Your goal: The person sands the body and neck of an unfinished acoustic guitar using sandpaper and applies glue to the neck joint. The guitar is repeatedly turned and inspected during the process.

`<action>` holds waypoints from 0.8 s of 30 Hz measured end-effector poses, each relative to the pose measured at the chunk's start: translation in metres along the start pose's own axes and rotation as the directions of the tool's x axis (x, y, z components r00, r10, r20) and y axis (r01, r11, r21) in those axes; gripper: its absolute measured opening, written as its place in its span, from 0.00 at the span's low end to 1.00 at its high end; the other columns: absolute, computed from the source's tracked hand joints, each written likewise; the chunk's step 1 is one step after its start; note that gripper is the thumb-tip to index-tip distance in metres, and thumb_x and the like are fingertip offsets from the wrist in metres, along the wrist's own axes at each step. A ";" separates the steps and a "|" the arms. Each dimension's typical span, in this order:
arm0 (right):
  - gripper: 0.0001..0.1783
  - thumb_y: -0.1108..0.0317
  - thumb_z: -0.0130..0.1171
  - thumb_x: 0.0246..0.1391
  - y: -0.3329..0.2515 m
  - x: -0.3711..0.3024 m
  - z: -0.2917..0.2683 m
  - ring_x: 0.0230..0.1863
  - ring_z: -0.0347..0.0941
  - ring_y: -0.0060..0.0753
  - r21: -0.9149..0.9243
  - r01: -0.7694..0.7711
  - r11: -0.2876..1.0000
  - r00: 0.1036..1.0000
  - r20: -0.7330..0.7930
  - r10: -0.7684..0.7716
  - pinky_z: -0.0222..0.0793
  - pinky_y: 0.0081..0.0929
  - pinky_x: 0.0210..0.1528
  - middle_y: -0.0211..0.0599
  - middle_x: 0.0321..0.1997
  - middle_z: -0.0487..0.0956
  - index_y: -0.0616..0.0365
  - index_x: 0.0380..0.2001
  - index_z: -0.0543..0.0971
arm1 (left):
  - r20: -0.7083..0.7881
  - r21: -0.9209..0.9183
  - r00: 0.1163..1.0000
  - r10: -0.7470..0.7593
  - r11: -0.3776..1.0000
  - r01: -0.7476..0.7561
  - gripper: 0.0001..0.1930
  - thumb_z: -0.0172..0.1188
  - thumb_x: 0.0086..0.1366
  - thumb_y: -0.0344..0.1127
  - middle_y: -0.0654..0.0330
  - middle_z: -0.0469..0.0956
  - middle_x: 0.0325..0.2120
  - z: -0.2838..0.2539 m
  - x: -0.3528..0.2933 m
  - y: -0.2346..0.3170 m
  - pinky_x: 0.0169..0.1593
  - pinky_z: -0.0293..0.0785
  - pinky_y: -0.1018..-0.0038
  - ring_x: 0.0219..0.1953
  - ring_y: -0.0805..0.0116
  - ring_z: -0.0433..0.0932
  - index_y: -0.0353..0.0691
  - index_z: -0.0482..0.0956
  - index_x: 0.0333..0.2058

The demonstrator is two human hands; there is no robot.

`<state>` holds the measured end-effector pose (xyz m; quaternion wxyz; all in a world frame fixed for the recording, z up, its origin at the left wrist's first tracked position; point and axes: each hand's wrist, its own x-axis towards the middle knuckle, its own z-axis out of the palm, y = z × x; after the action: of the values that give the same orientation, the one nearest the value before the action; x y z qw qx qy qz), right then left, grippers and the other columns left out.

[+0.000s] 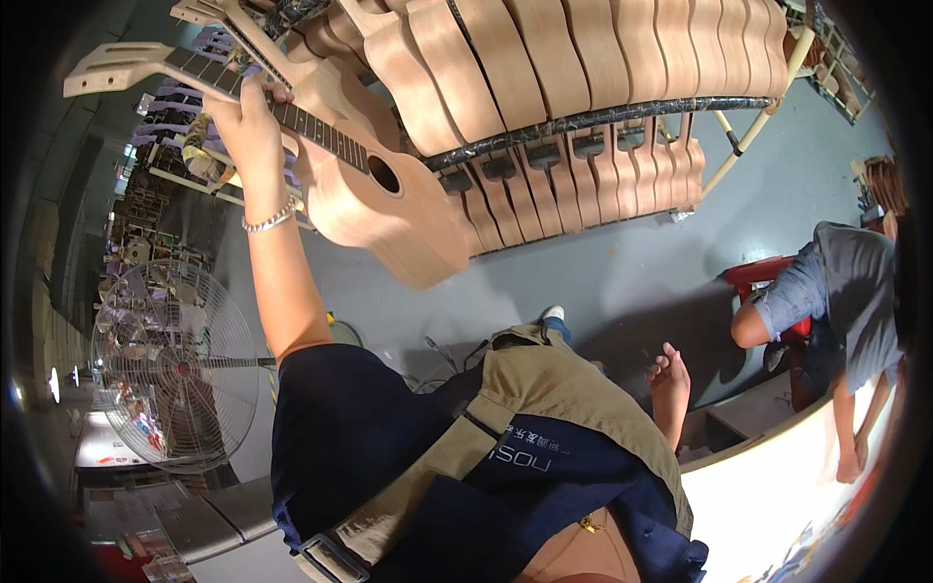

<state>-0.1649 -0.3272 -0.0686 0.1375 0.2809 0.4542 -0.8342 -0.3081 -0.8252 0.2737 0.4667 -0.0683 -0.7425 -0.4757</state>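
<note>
An unfinished pale wood ukulele (pixel 389 209) with a dark fretboard and a round sound hole hangs at the upper left, its headstock pointing to the far left. My left hand (pixel 248 117) is raised and wrapped round its neck, and a beaded bracelet circles that wrist. Just beyond the ukulele is a rack (pixel 583 114) crowded with similar wooden instruments in two tiers, their bodies side by side. On the right, apart from the instruments, my right hand (pixel 669 374) is held low near my apron with its fingers loosely curled and nothing seen in them.
A large wire-caged fan (pixel 180 367) stands at my left. To the right, a person (pixel 846 301) sits on a red stool beside a bright white worktop (pixel 768 486). More racks of instrument parts (pixel 170 126) line the far left. Grey floor (pixel 622 277) runs below the rack.
</note>
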 end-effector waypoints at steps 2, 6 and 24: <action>0.20 0.53 0.52 0.59 0.003 0.003 0.007 0.29 0.68 0.17 0.009 0.004 1.000 1.000 -0.015 -0.003 0.63 0.15 0.32 0.24 0.30 0.74 0.57 0.47 0.73 | -0.007 0.043 1.000 0.008 0.999 -0.008 0.10 0.46 0.61 0.25 0.55 0.71 0.23 0.003 0.020 -0.015 0.27 0.72 0.77 0.21 0.71 0.73 0.31 0.56 0.40; 0.21 0.54 0.52 0.59 0.006 0.007 0.014 0.29 0.67 0.17 0.030 0.038 0.999 0.999 -0.033 -0.037 0.63 0.15 0.32 0.25 0.29 0.73 0.58 0.47 0.73 | 0.022 0.133 0.996 0.085 0.987 -0.087 0.04 0.48 0.60 0.23 0.58 0.69 0.21 -0.002 0.076 -0.058 0.27 0.73 0.73 0.20 0.69 0.71 0.32 0.62 0.30; 0.24 0.54 0.52 0.58 0.024 0.036 0.035 0.28 0.68 0.18 0.122 0.063 0.991 0.973 -0.227 -0.034 0.64 0.16 0.30 0.25 0.29 0.72 0.60 0.50 0.71 | 0.178 0.611 0.977 -0.118 0.791 -0.016 0.25 0.40 0.68 0.52 0.33 0.73 0.38 0.038 0.090 -0.228 0.48 0.65 0.57 0.44 0.37 0.71 0.29 0.63 0.42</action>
<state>-0.1946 -0.3687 -0.0912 0.0466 0.3702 0.4191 -0.8277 -0.5063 -0.9491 0.1912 0.3709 0.0566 -0.9019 -0.2140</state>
